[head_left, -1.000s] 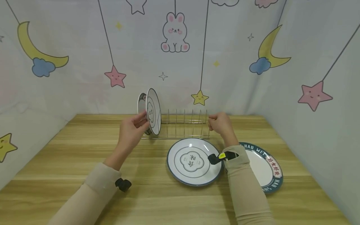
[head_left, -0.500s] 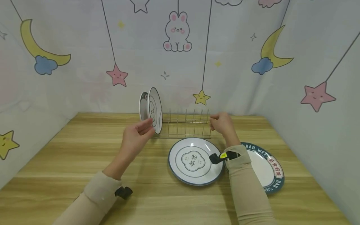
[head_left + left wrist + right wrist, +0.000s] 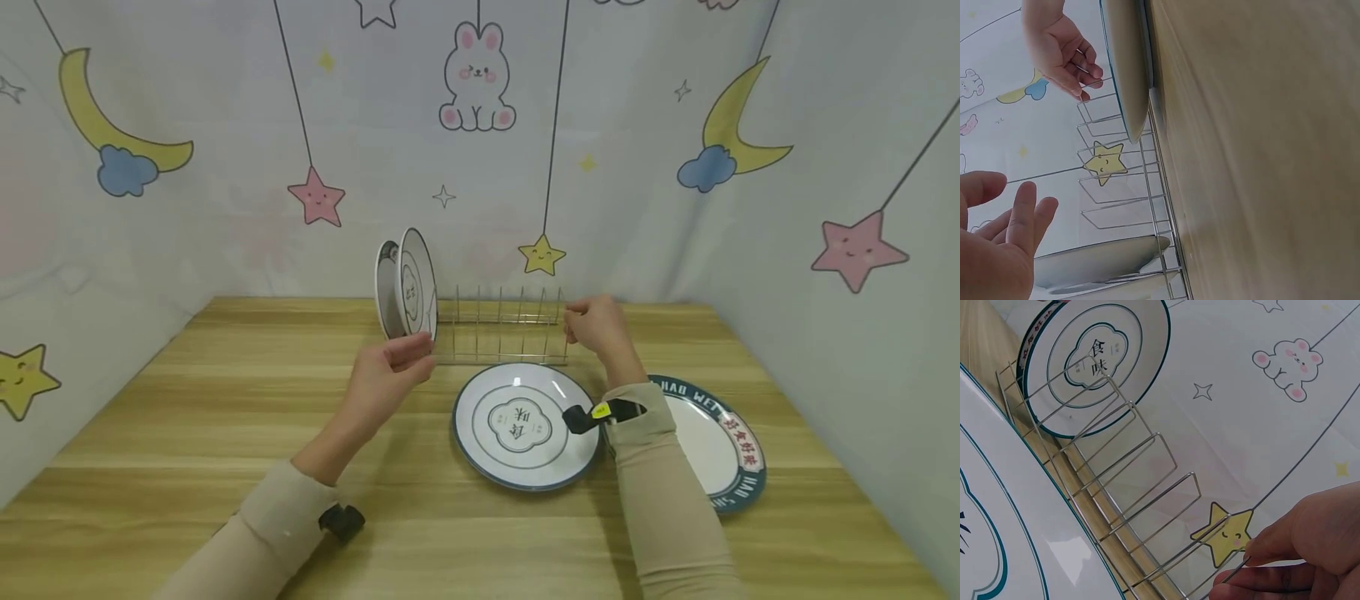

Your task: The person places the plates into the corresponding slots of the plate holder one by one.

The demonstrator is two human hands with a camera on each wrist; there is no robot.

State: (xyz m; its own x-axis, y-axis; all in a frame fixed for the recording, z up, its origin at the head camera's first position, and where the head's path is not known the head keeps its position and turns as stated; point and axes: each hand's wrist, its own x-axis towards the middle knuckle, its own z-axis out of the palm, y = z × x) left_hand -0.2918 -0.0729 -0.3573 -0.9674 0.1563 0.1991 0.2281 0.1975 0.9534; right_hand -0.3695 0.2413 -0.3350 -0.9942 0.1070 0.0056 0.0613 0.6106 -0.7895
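Note:
Two white plates stand on edge in the left end of a wire dish rack (image 3: 487, 322); the nearer plate (image 3: 417, 279) has a dark rim and a printed centre, and partly hides the other plate (image 3: 385, 287). My left hand (image 3: 384, 375) is just in front of them, its fingers and thumb apart with nothing between, as the left wrist view also shows. At the rack's right end, my right hand (image 3: 602, 327) pinches the end wire between thumb and fingers, seen closely in the right wrist view. A blue-rimmed round plate (image 3: 521, 468) lies in front of the rack.
A green-rimmed plate with lettering (image 3: 742, 442) lies at the right, partly under my right forearm. The rack's middle and right slots hold no plates. Behind the wooden table (image 3: 187, 400) hangs a white cloth (image 3: 375, 150) printed with stars, moons and a rabbit.
My left hand has come away from the standing plate's edge, moving right and toward me. The plates stay upright in the rack. My right hand keeps its place at the rack's end.

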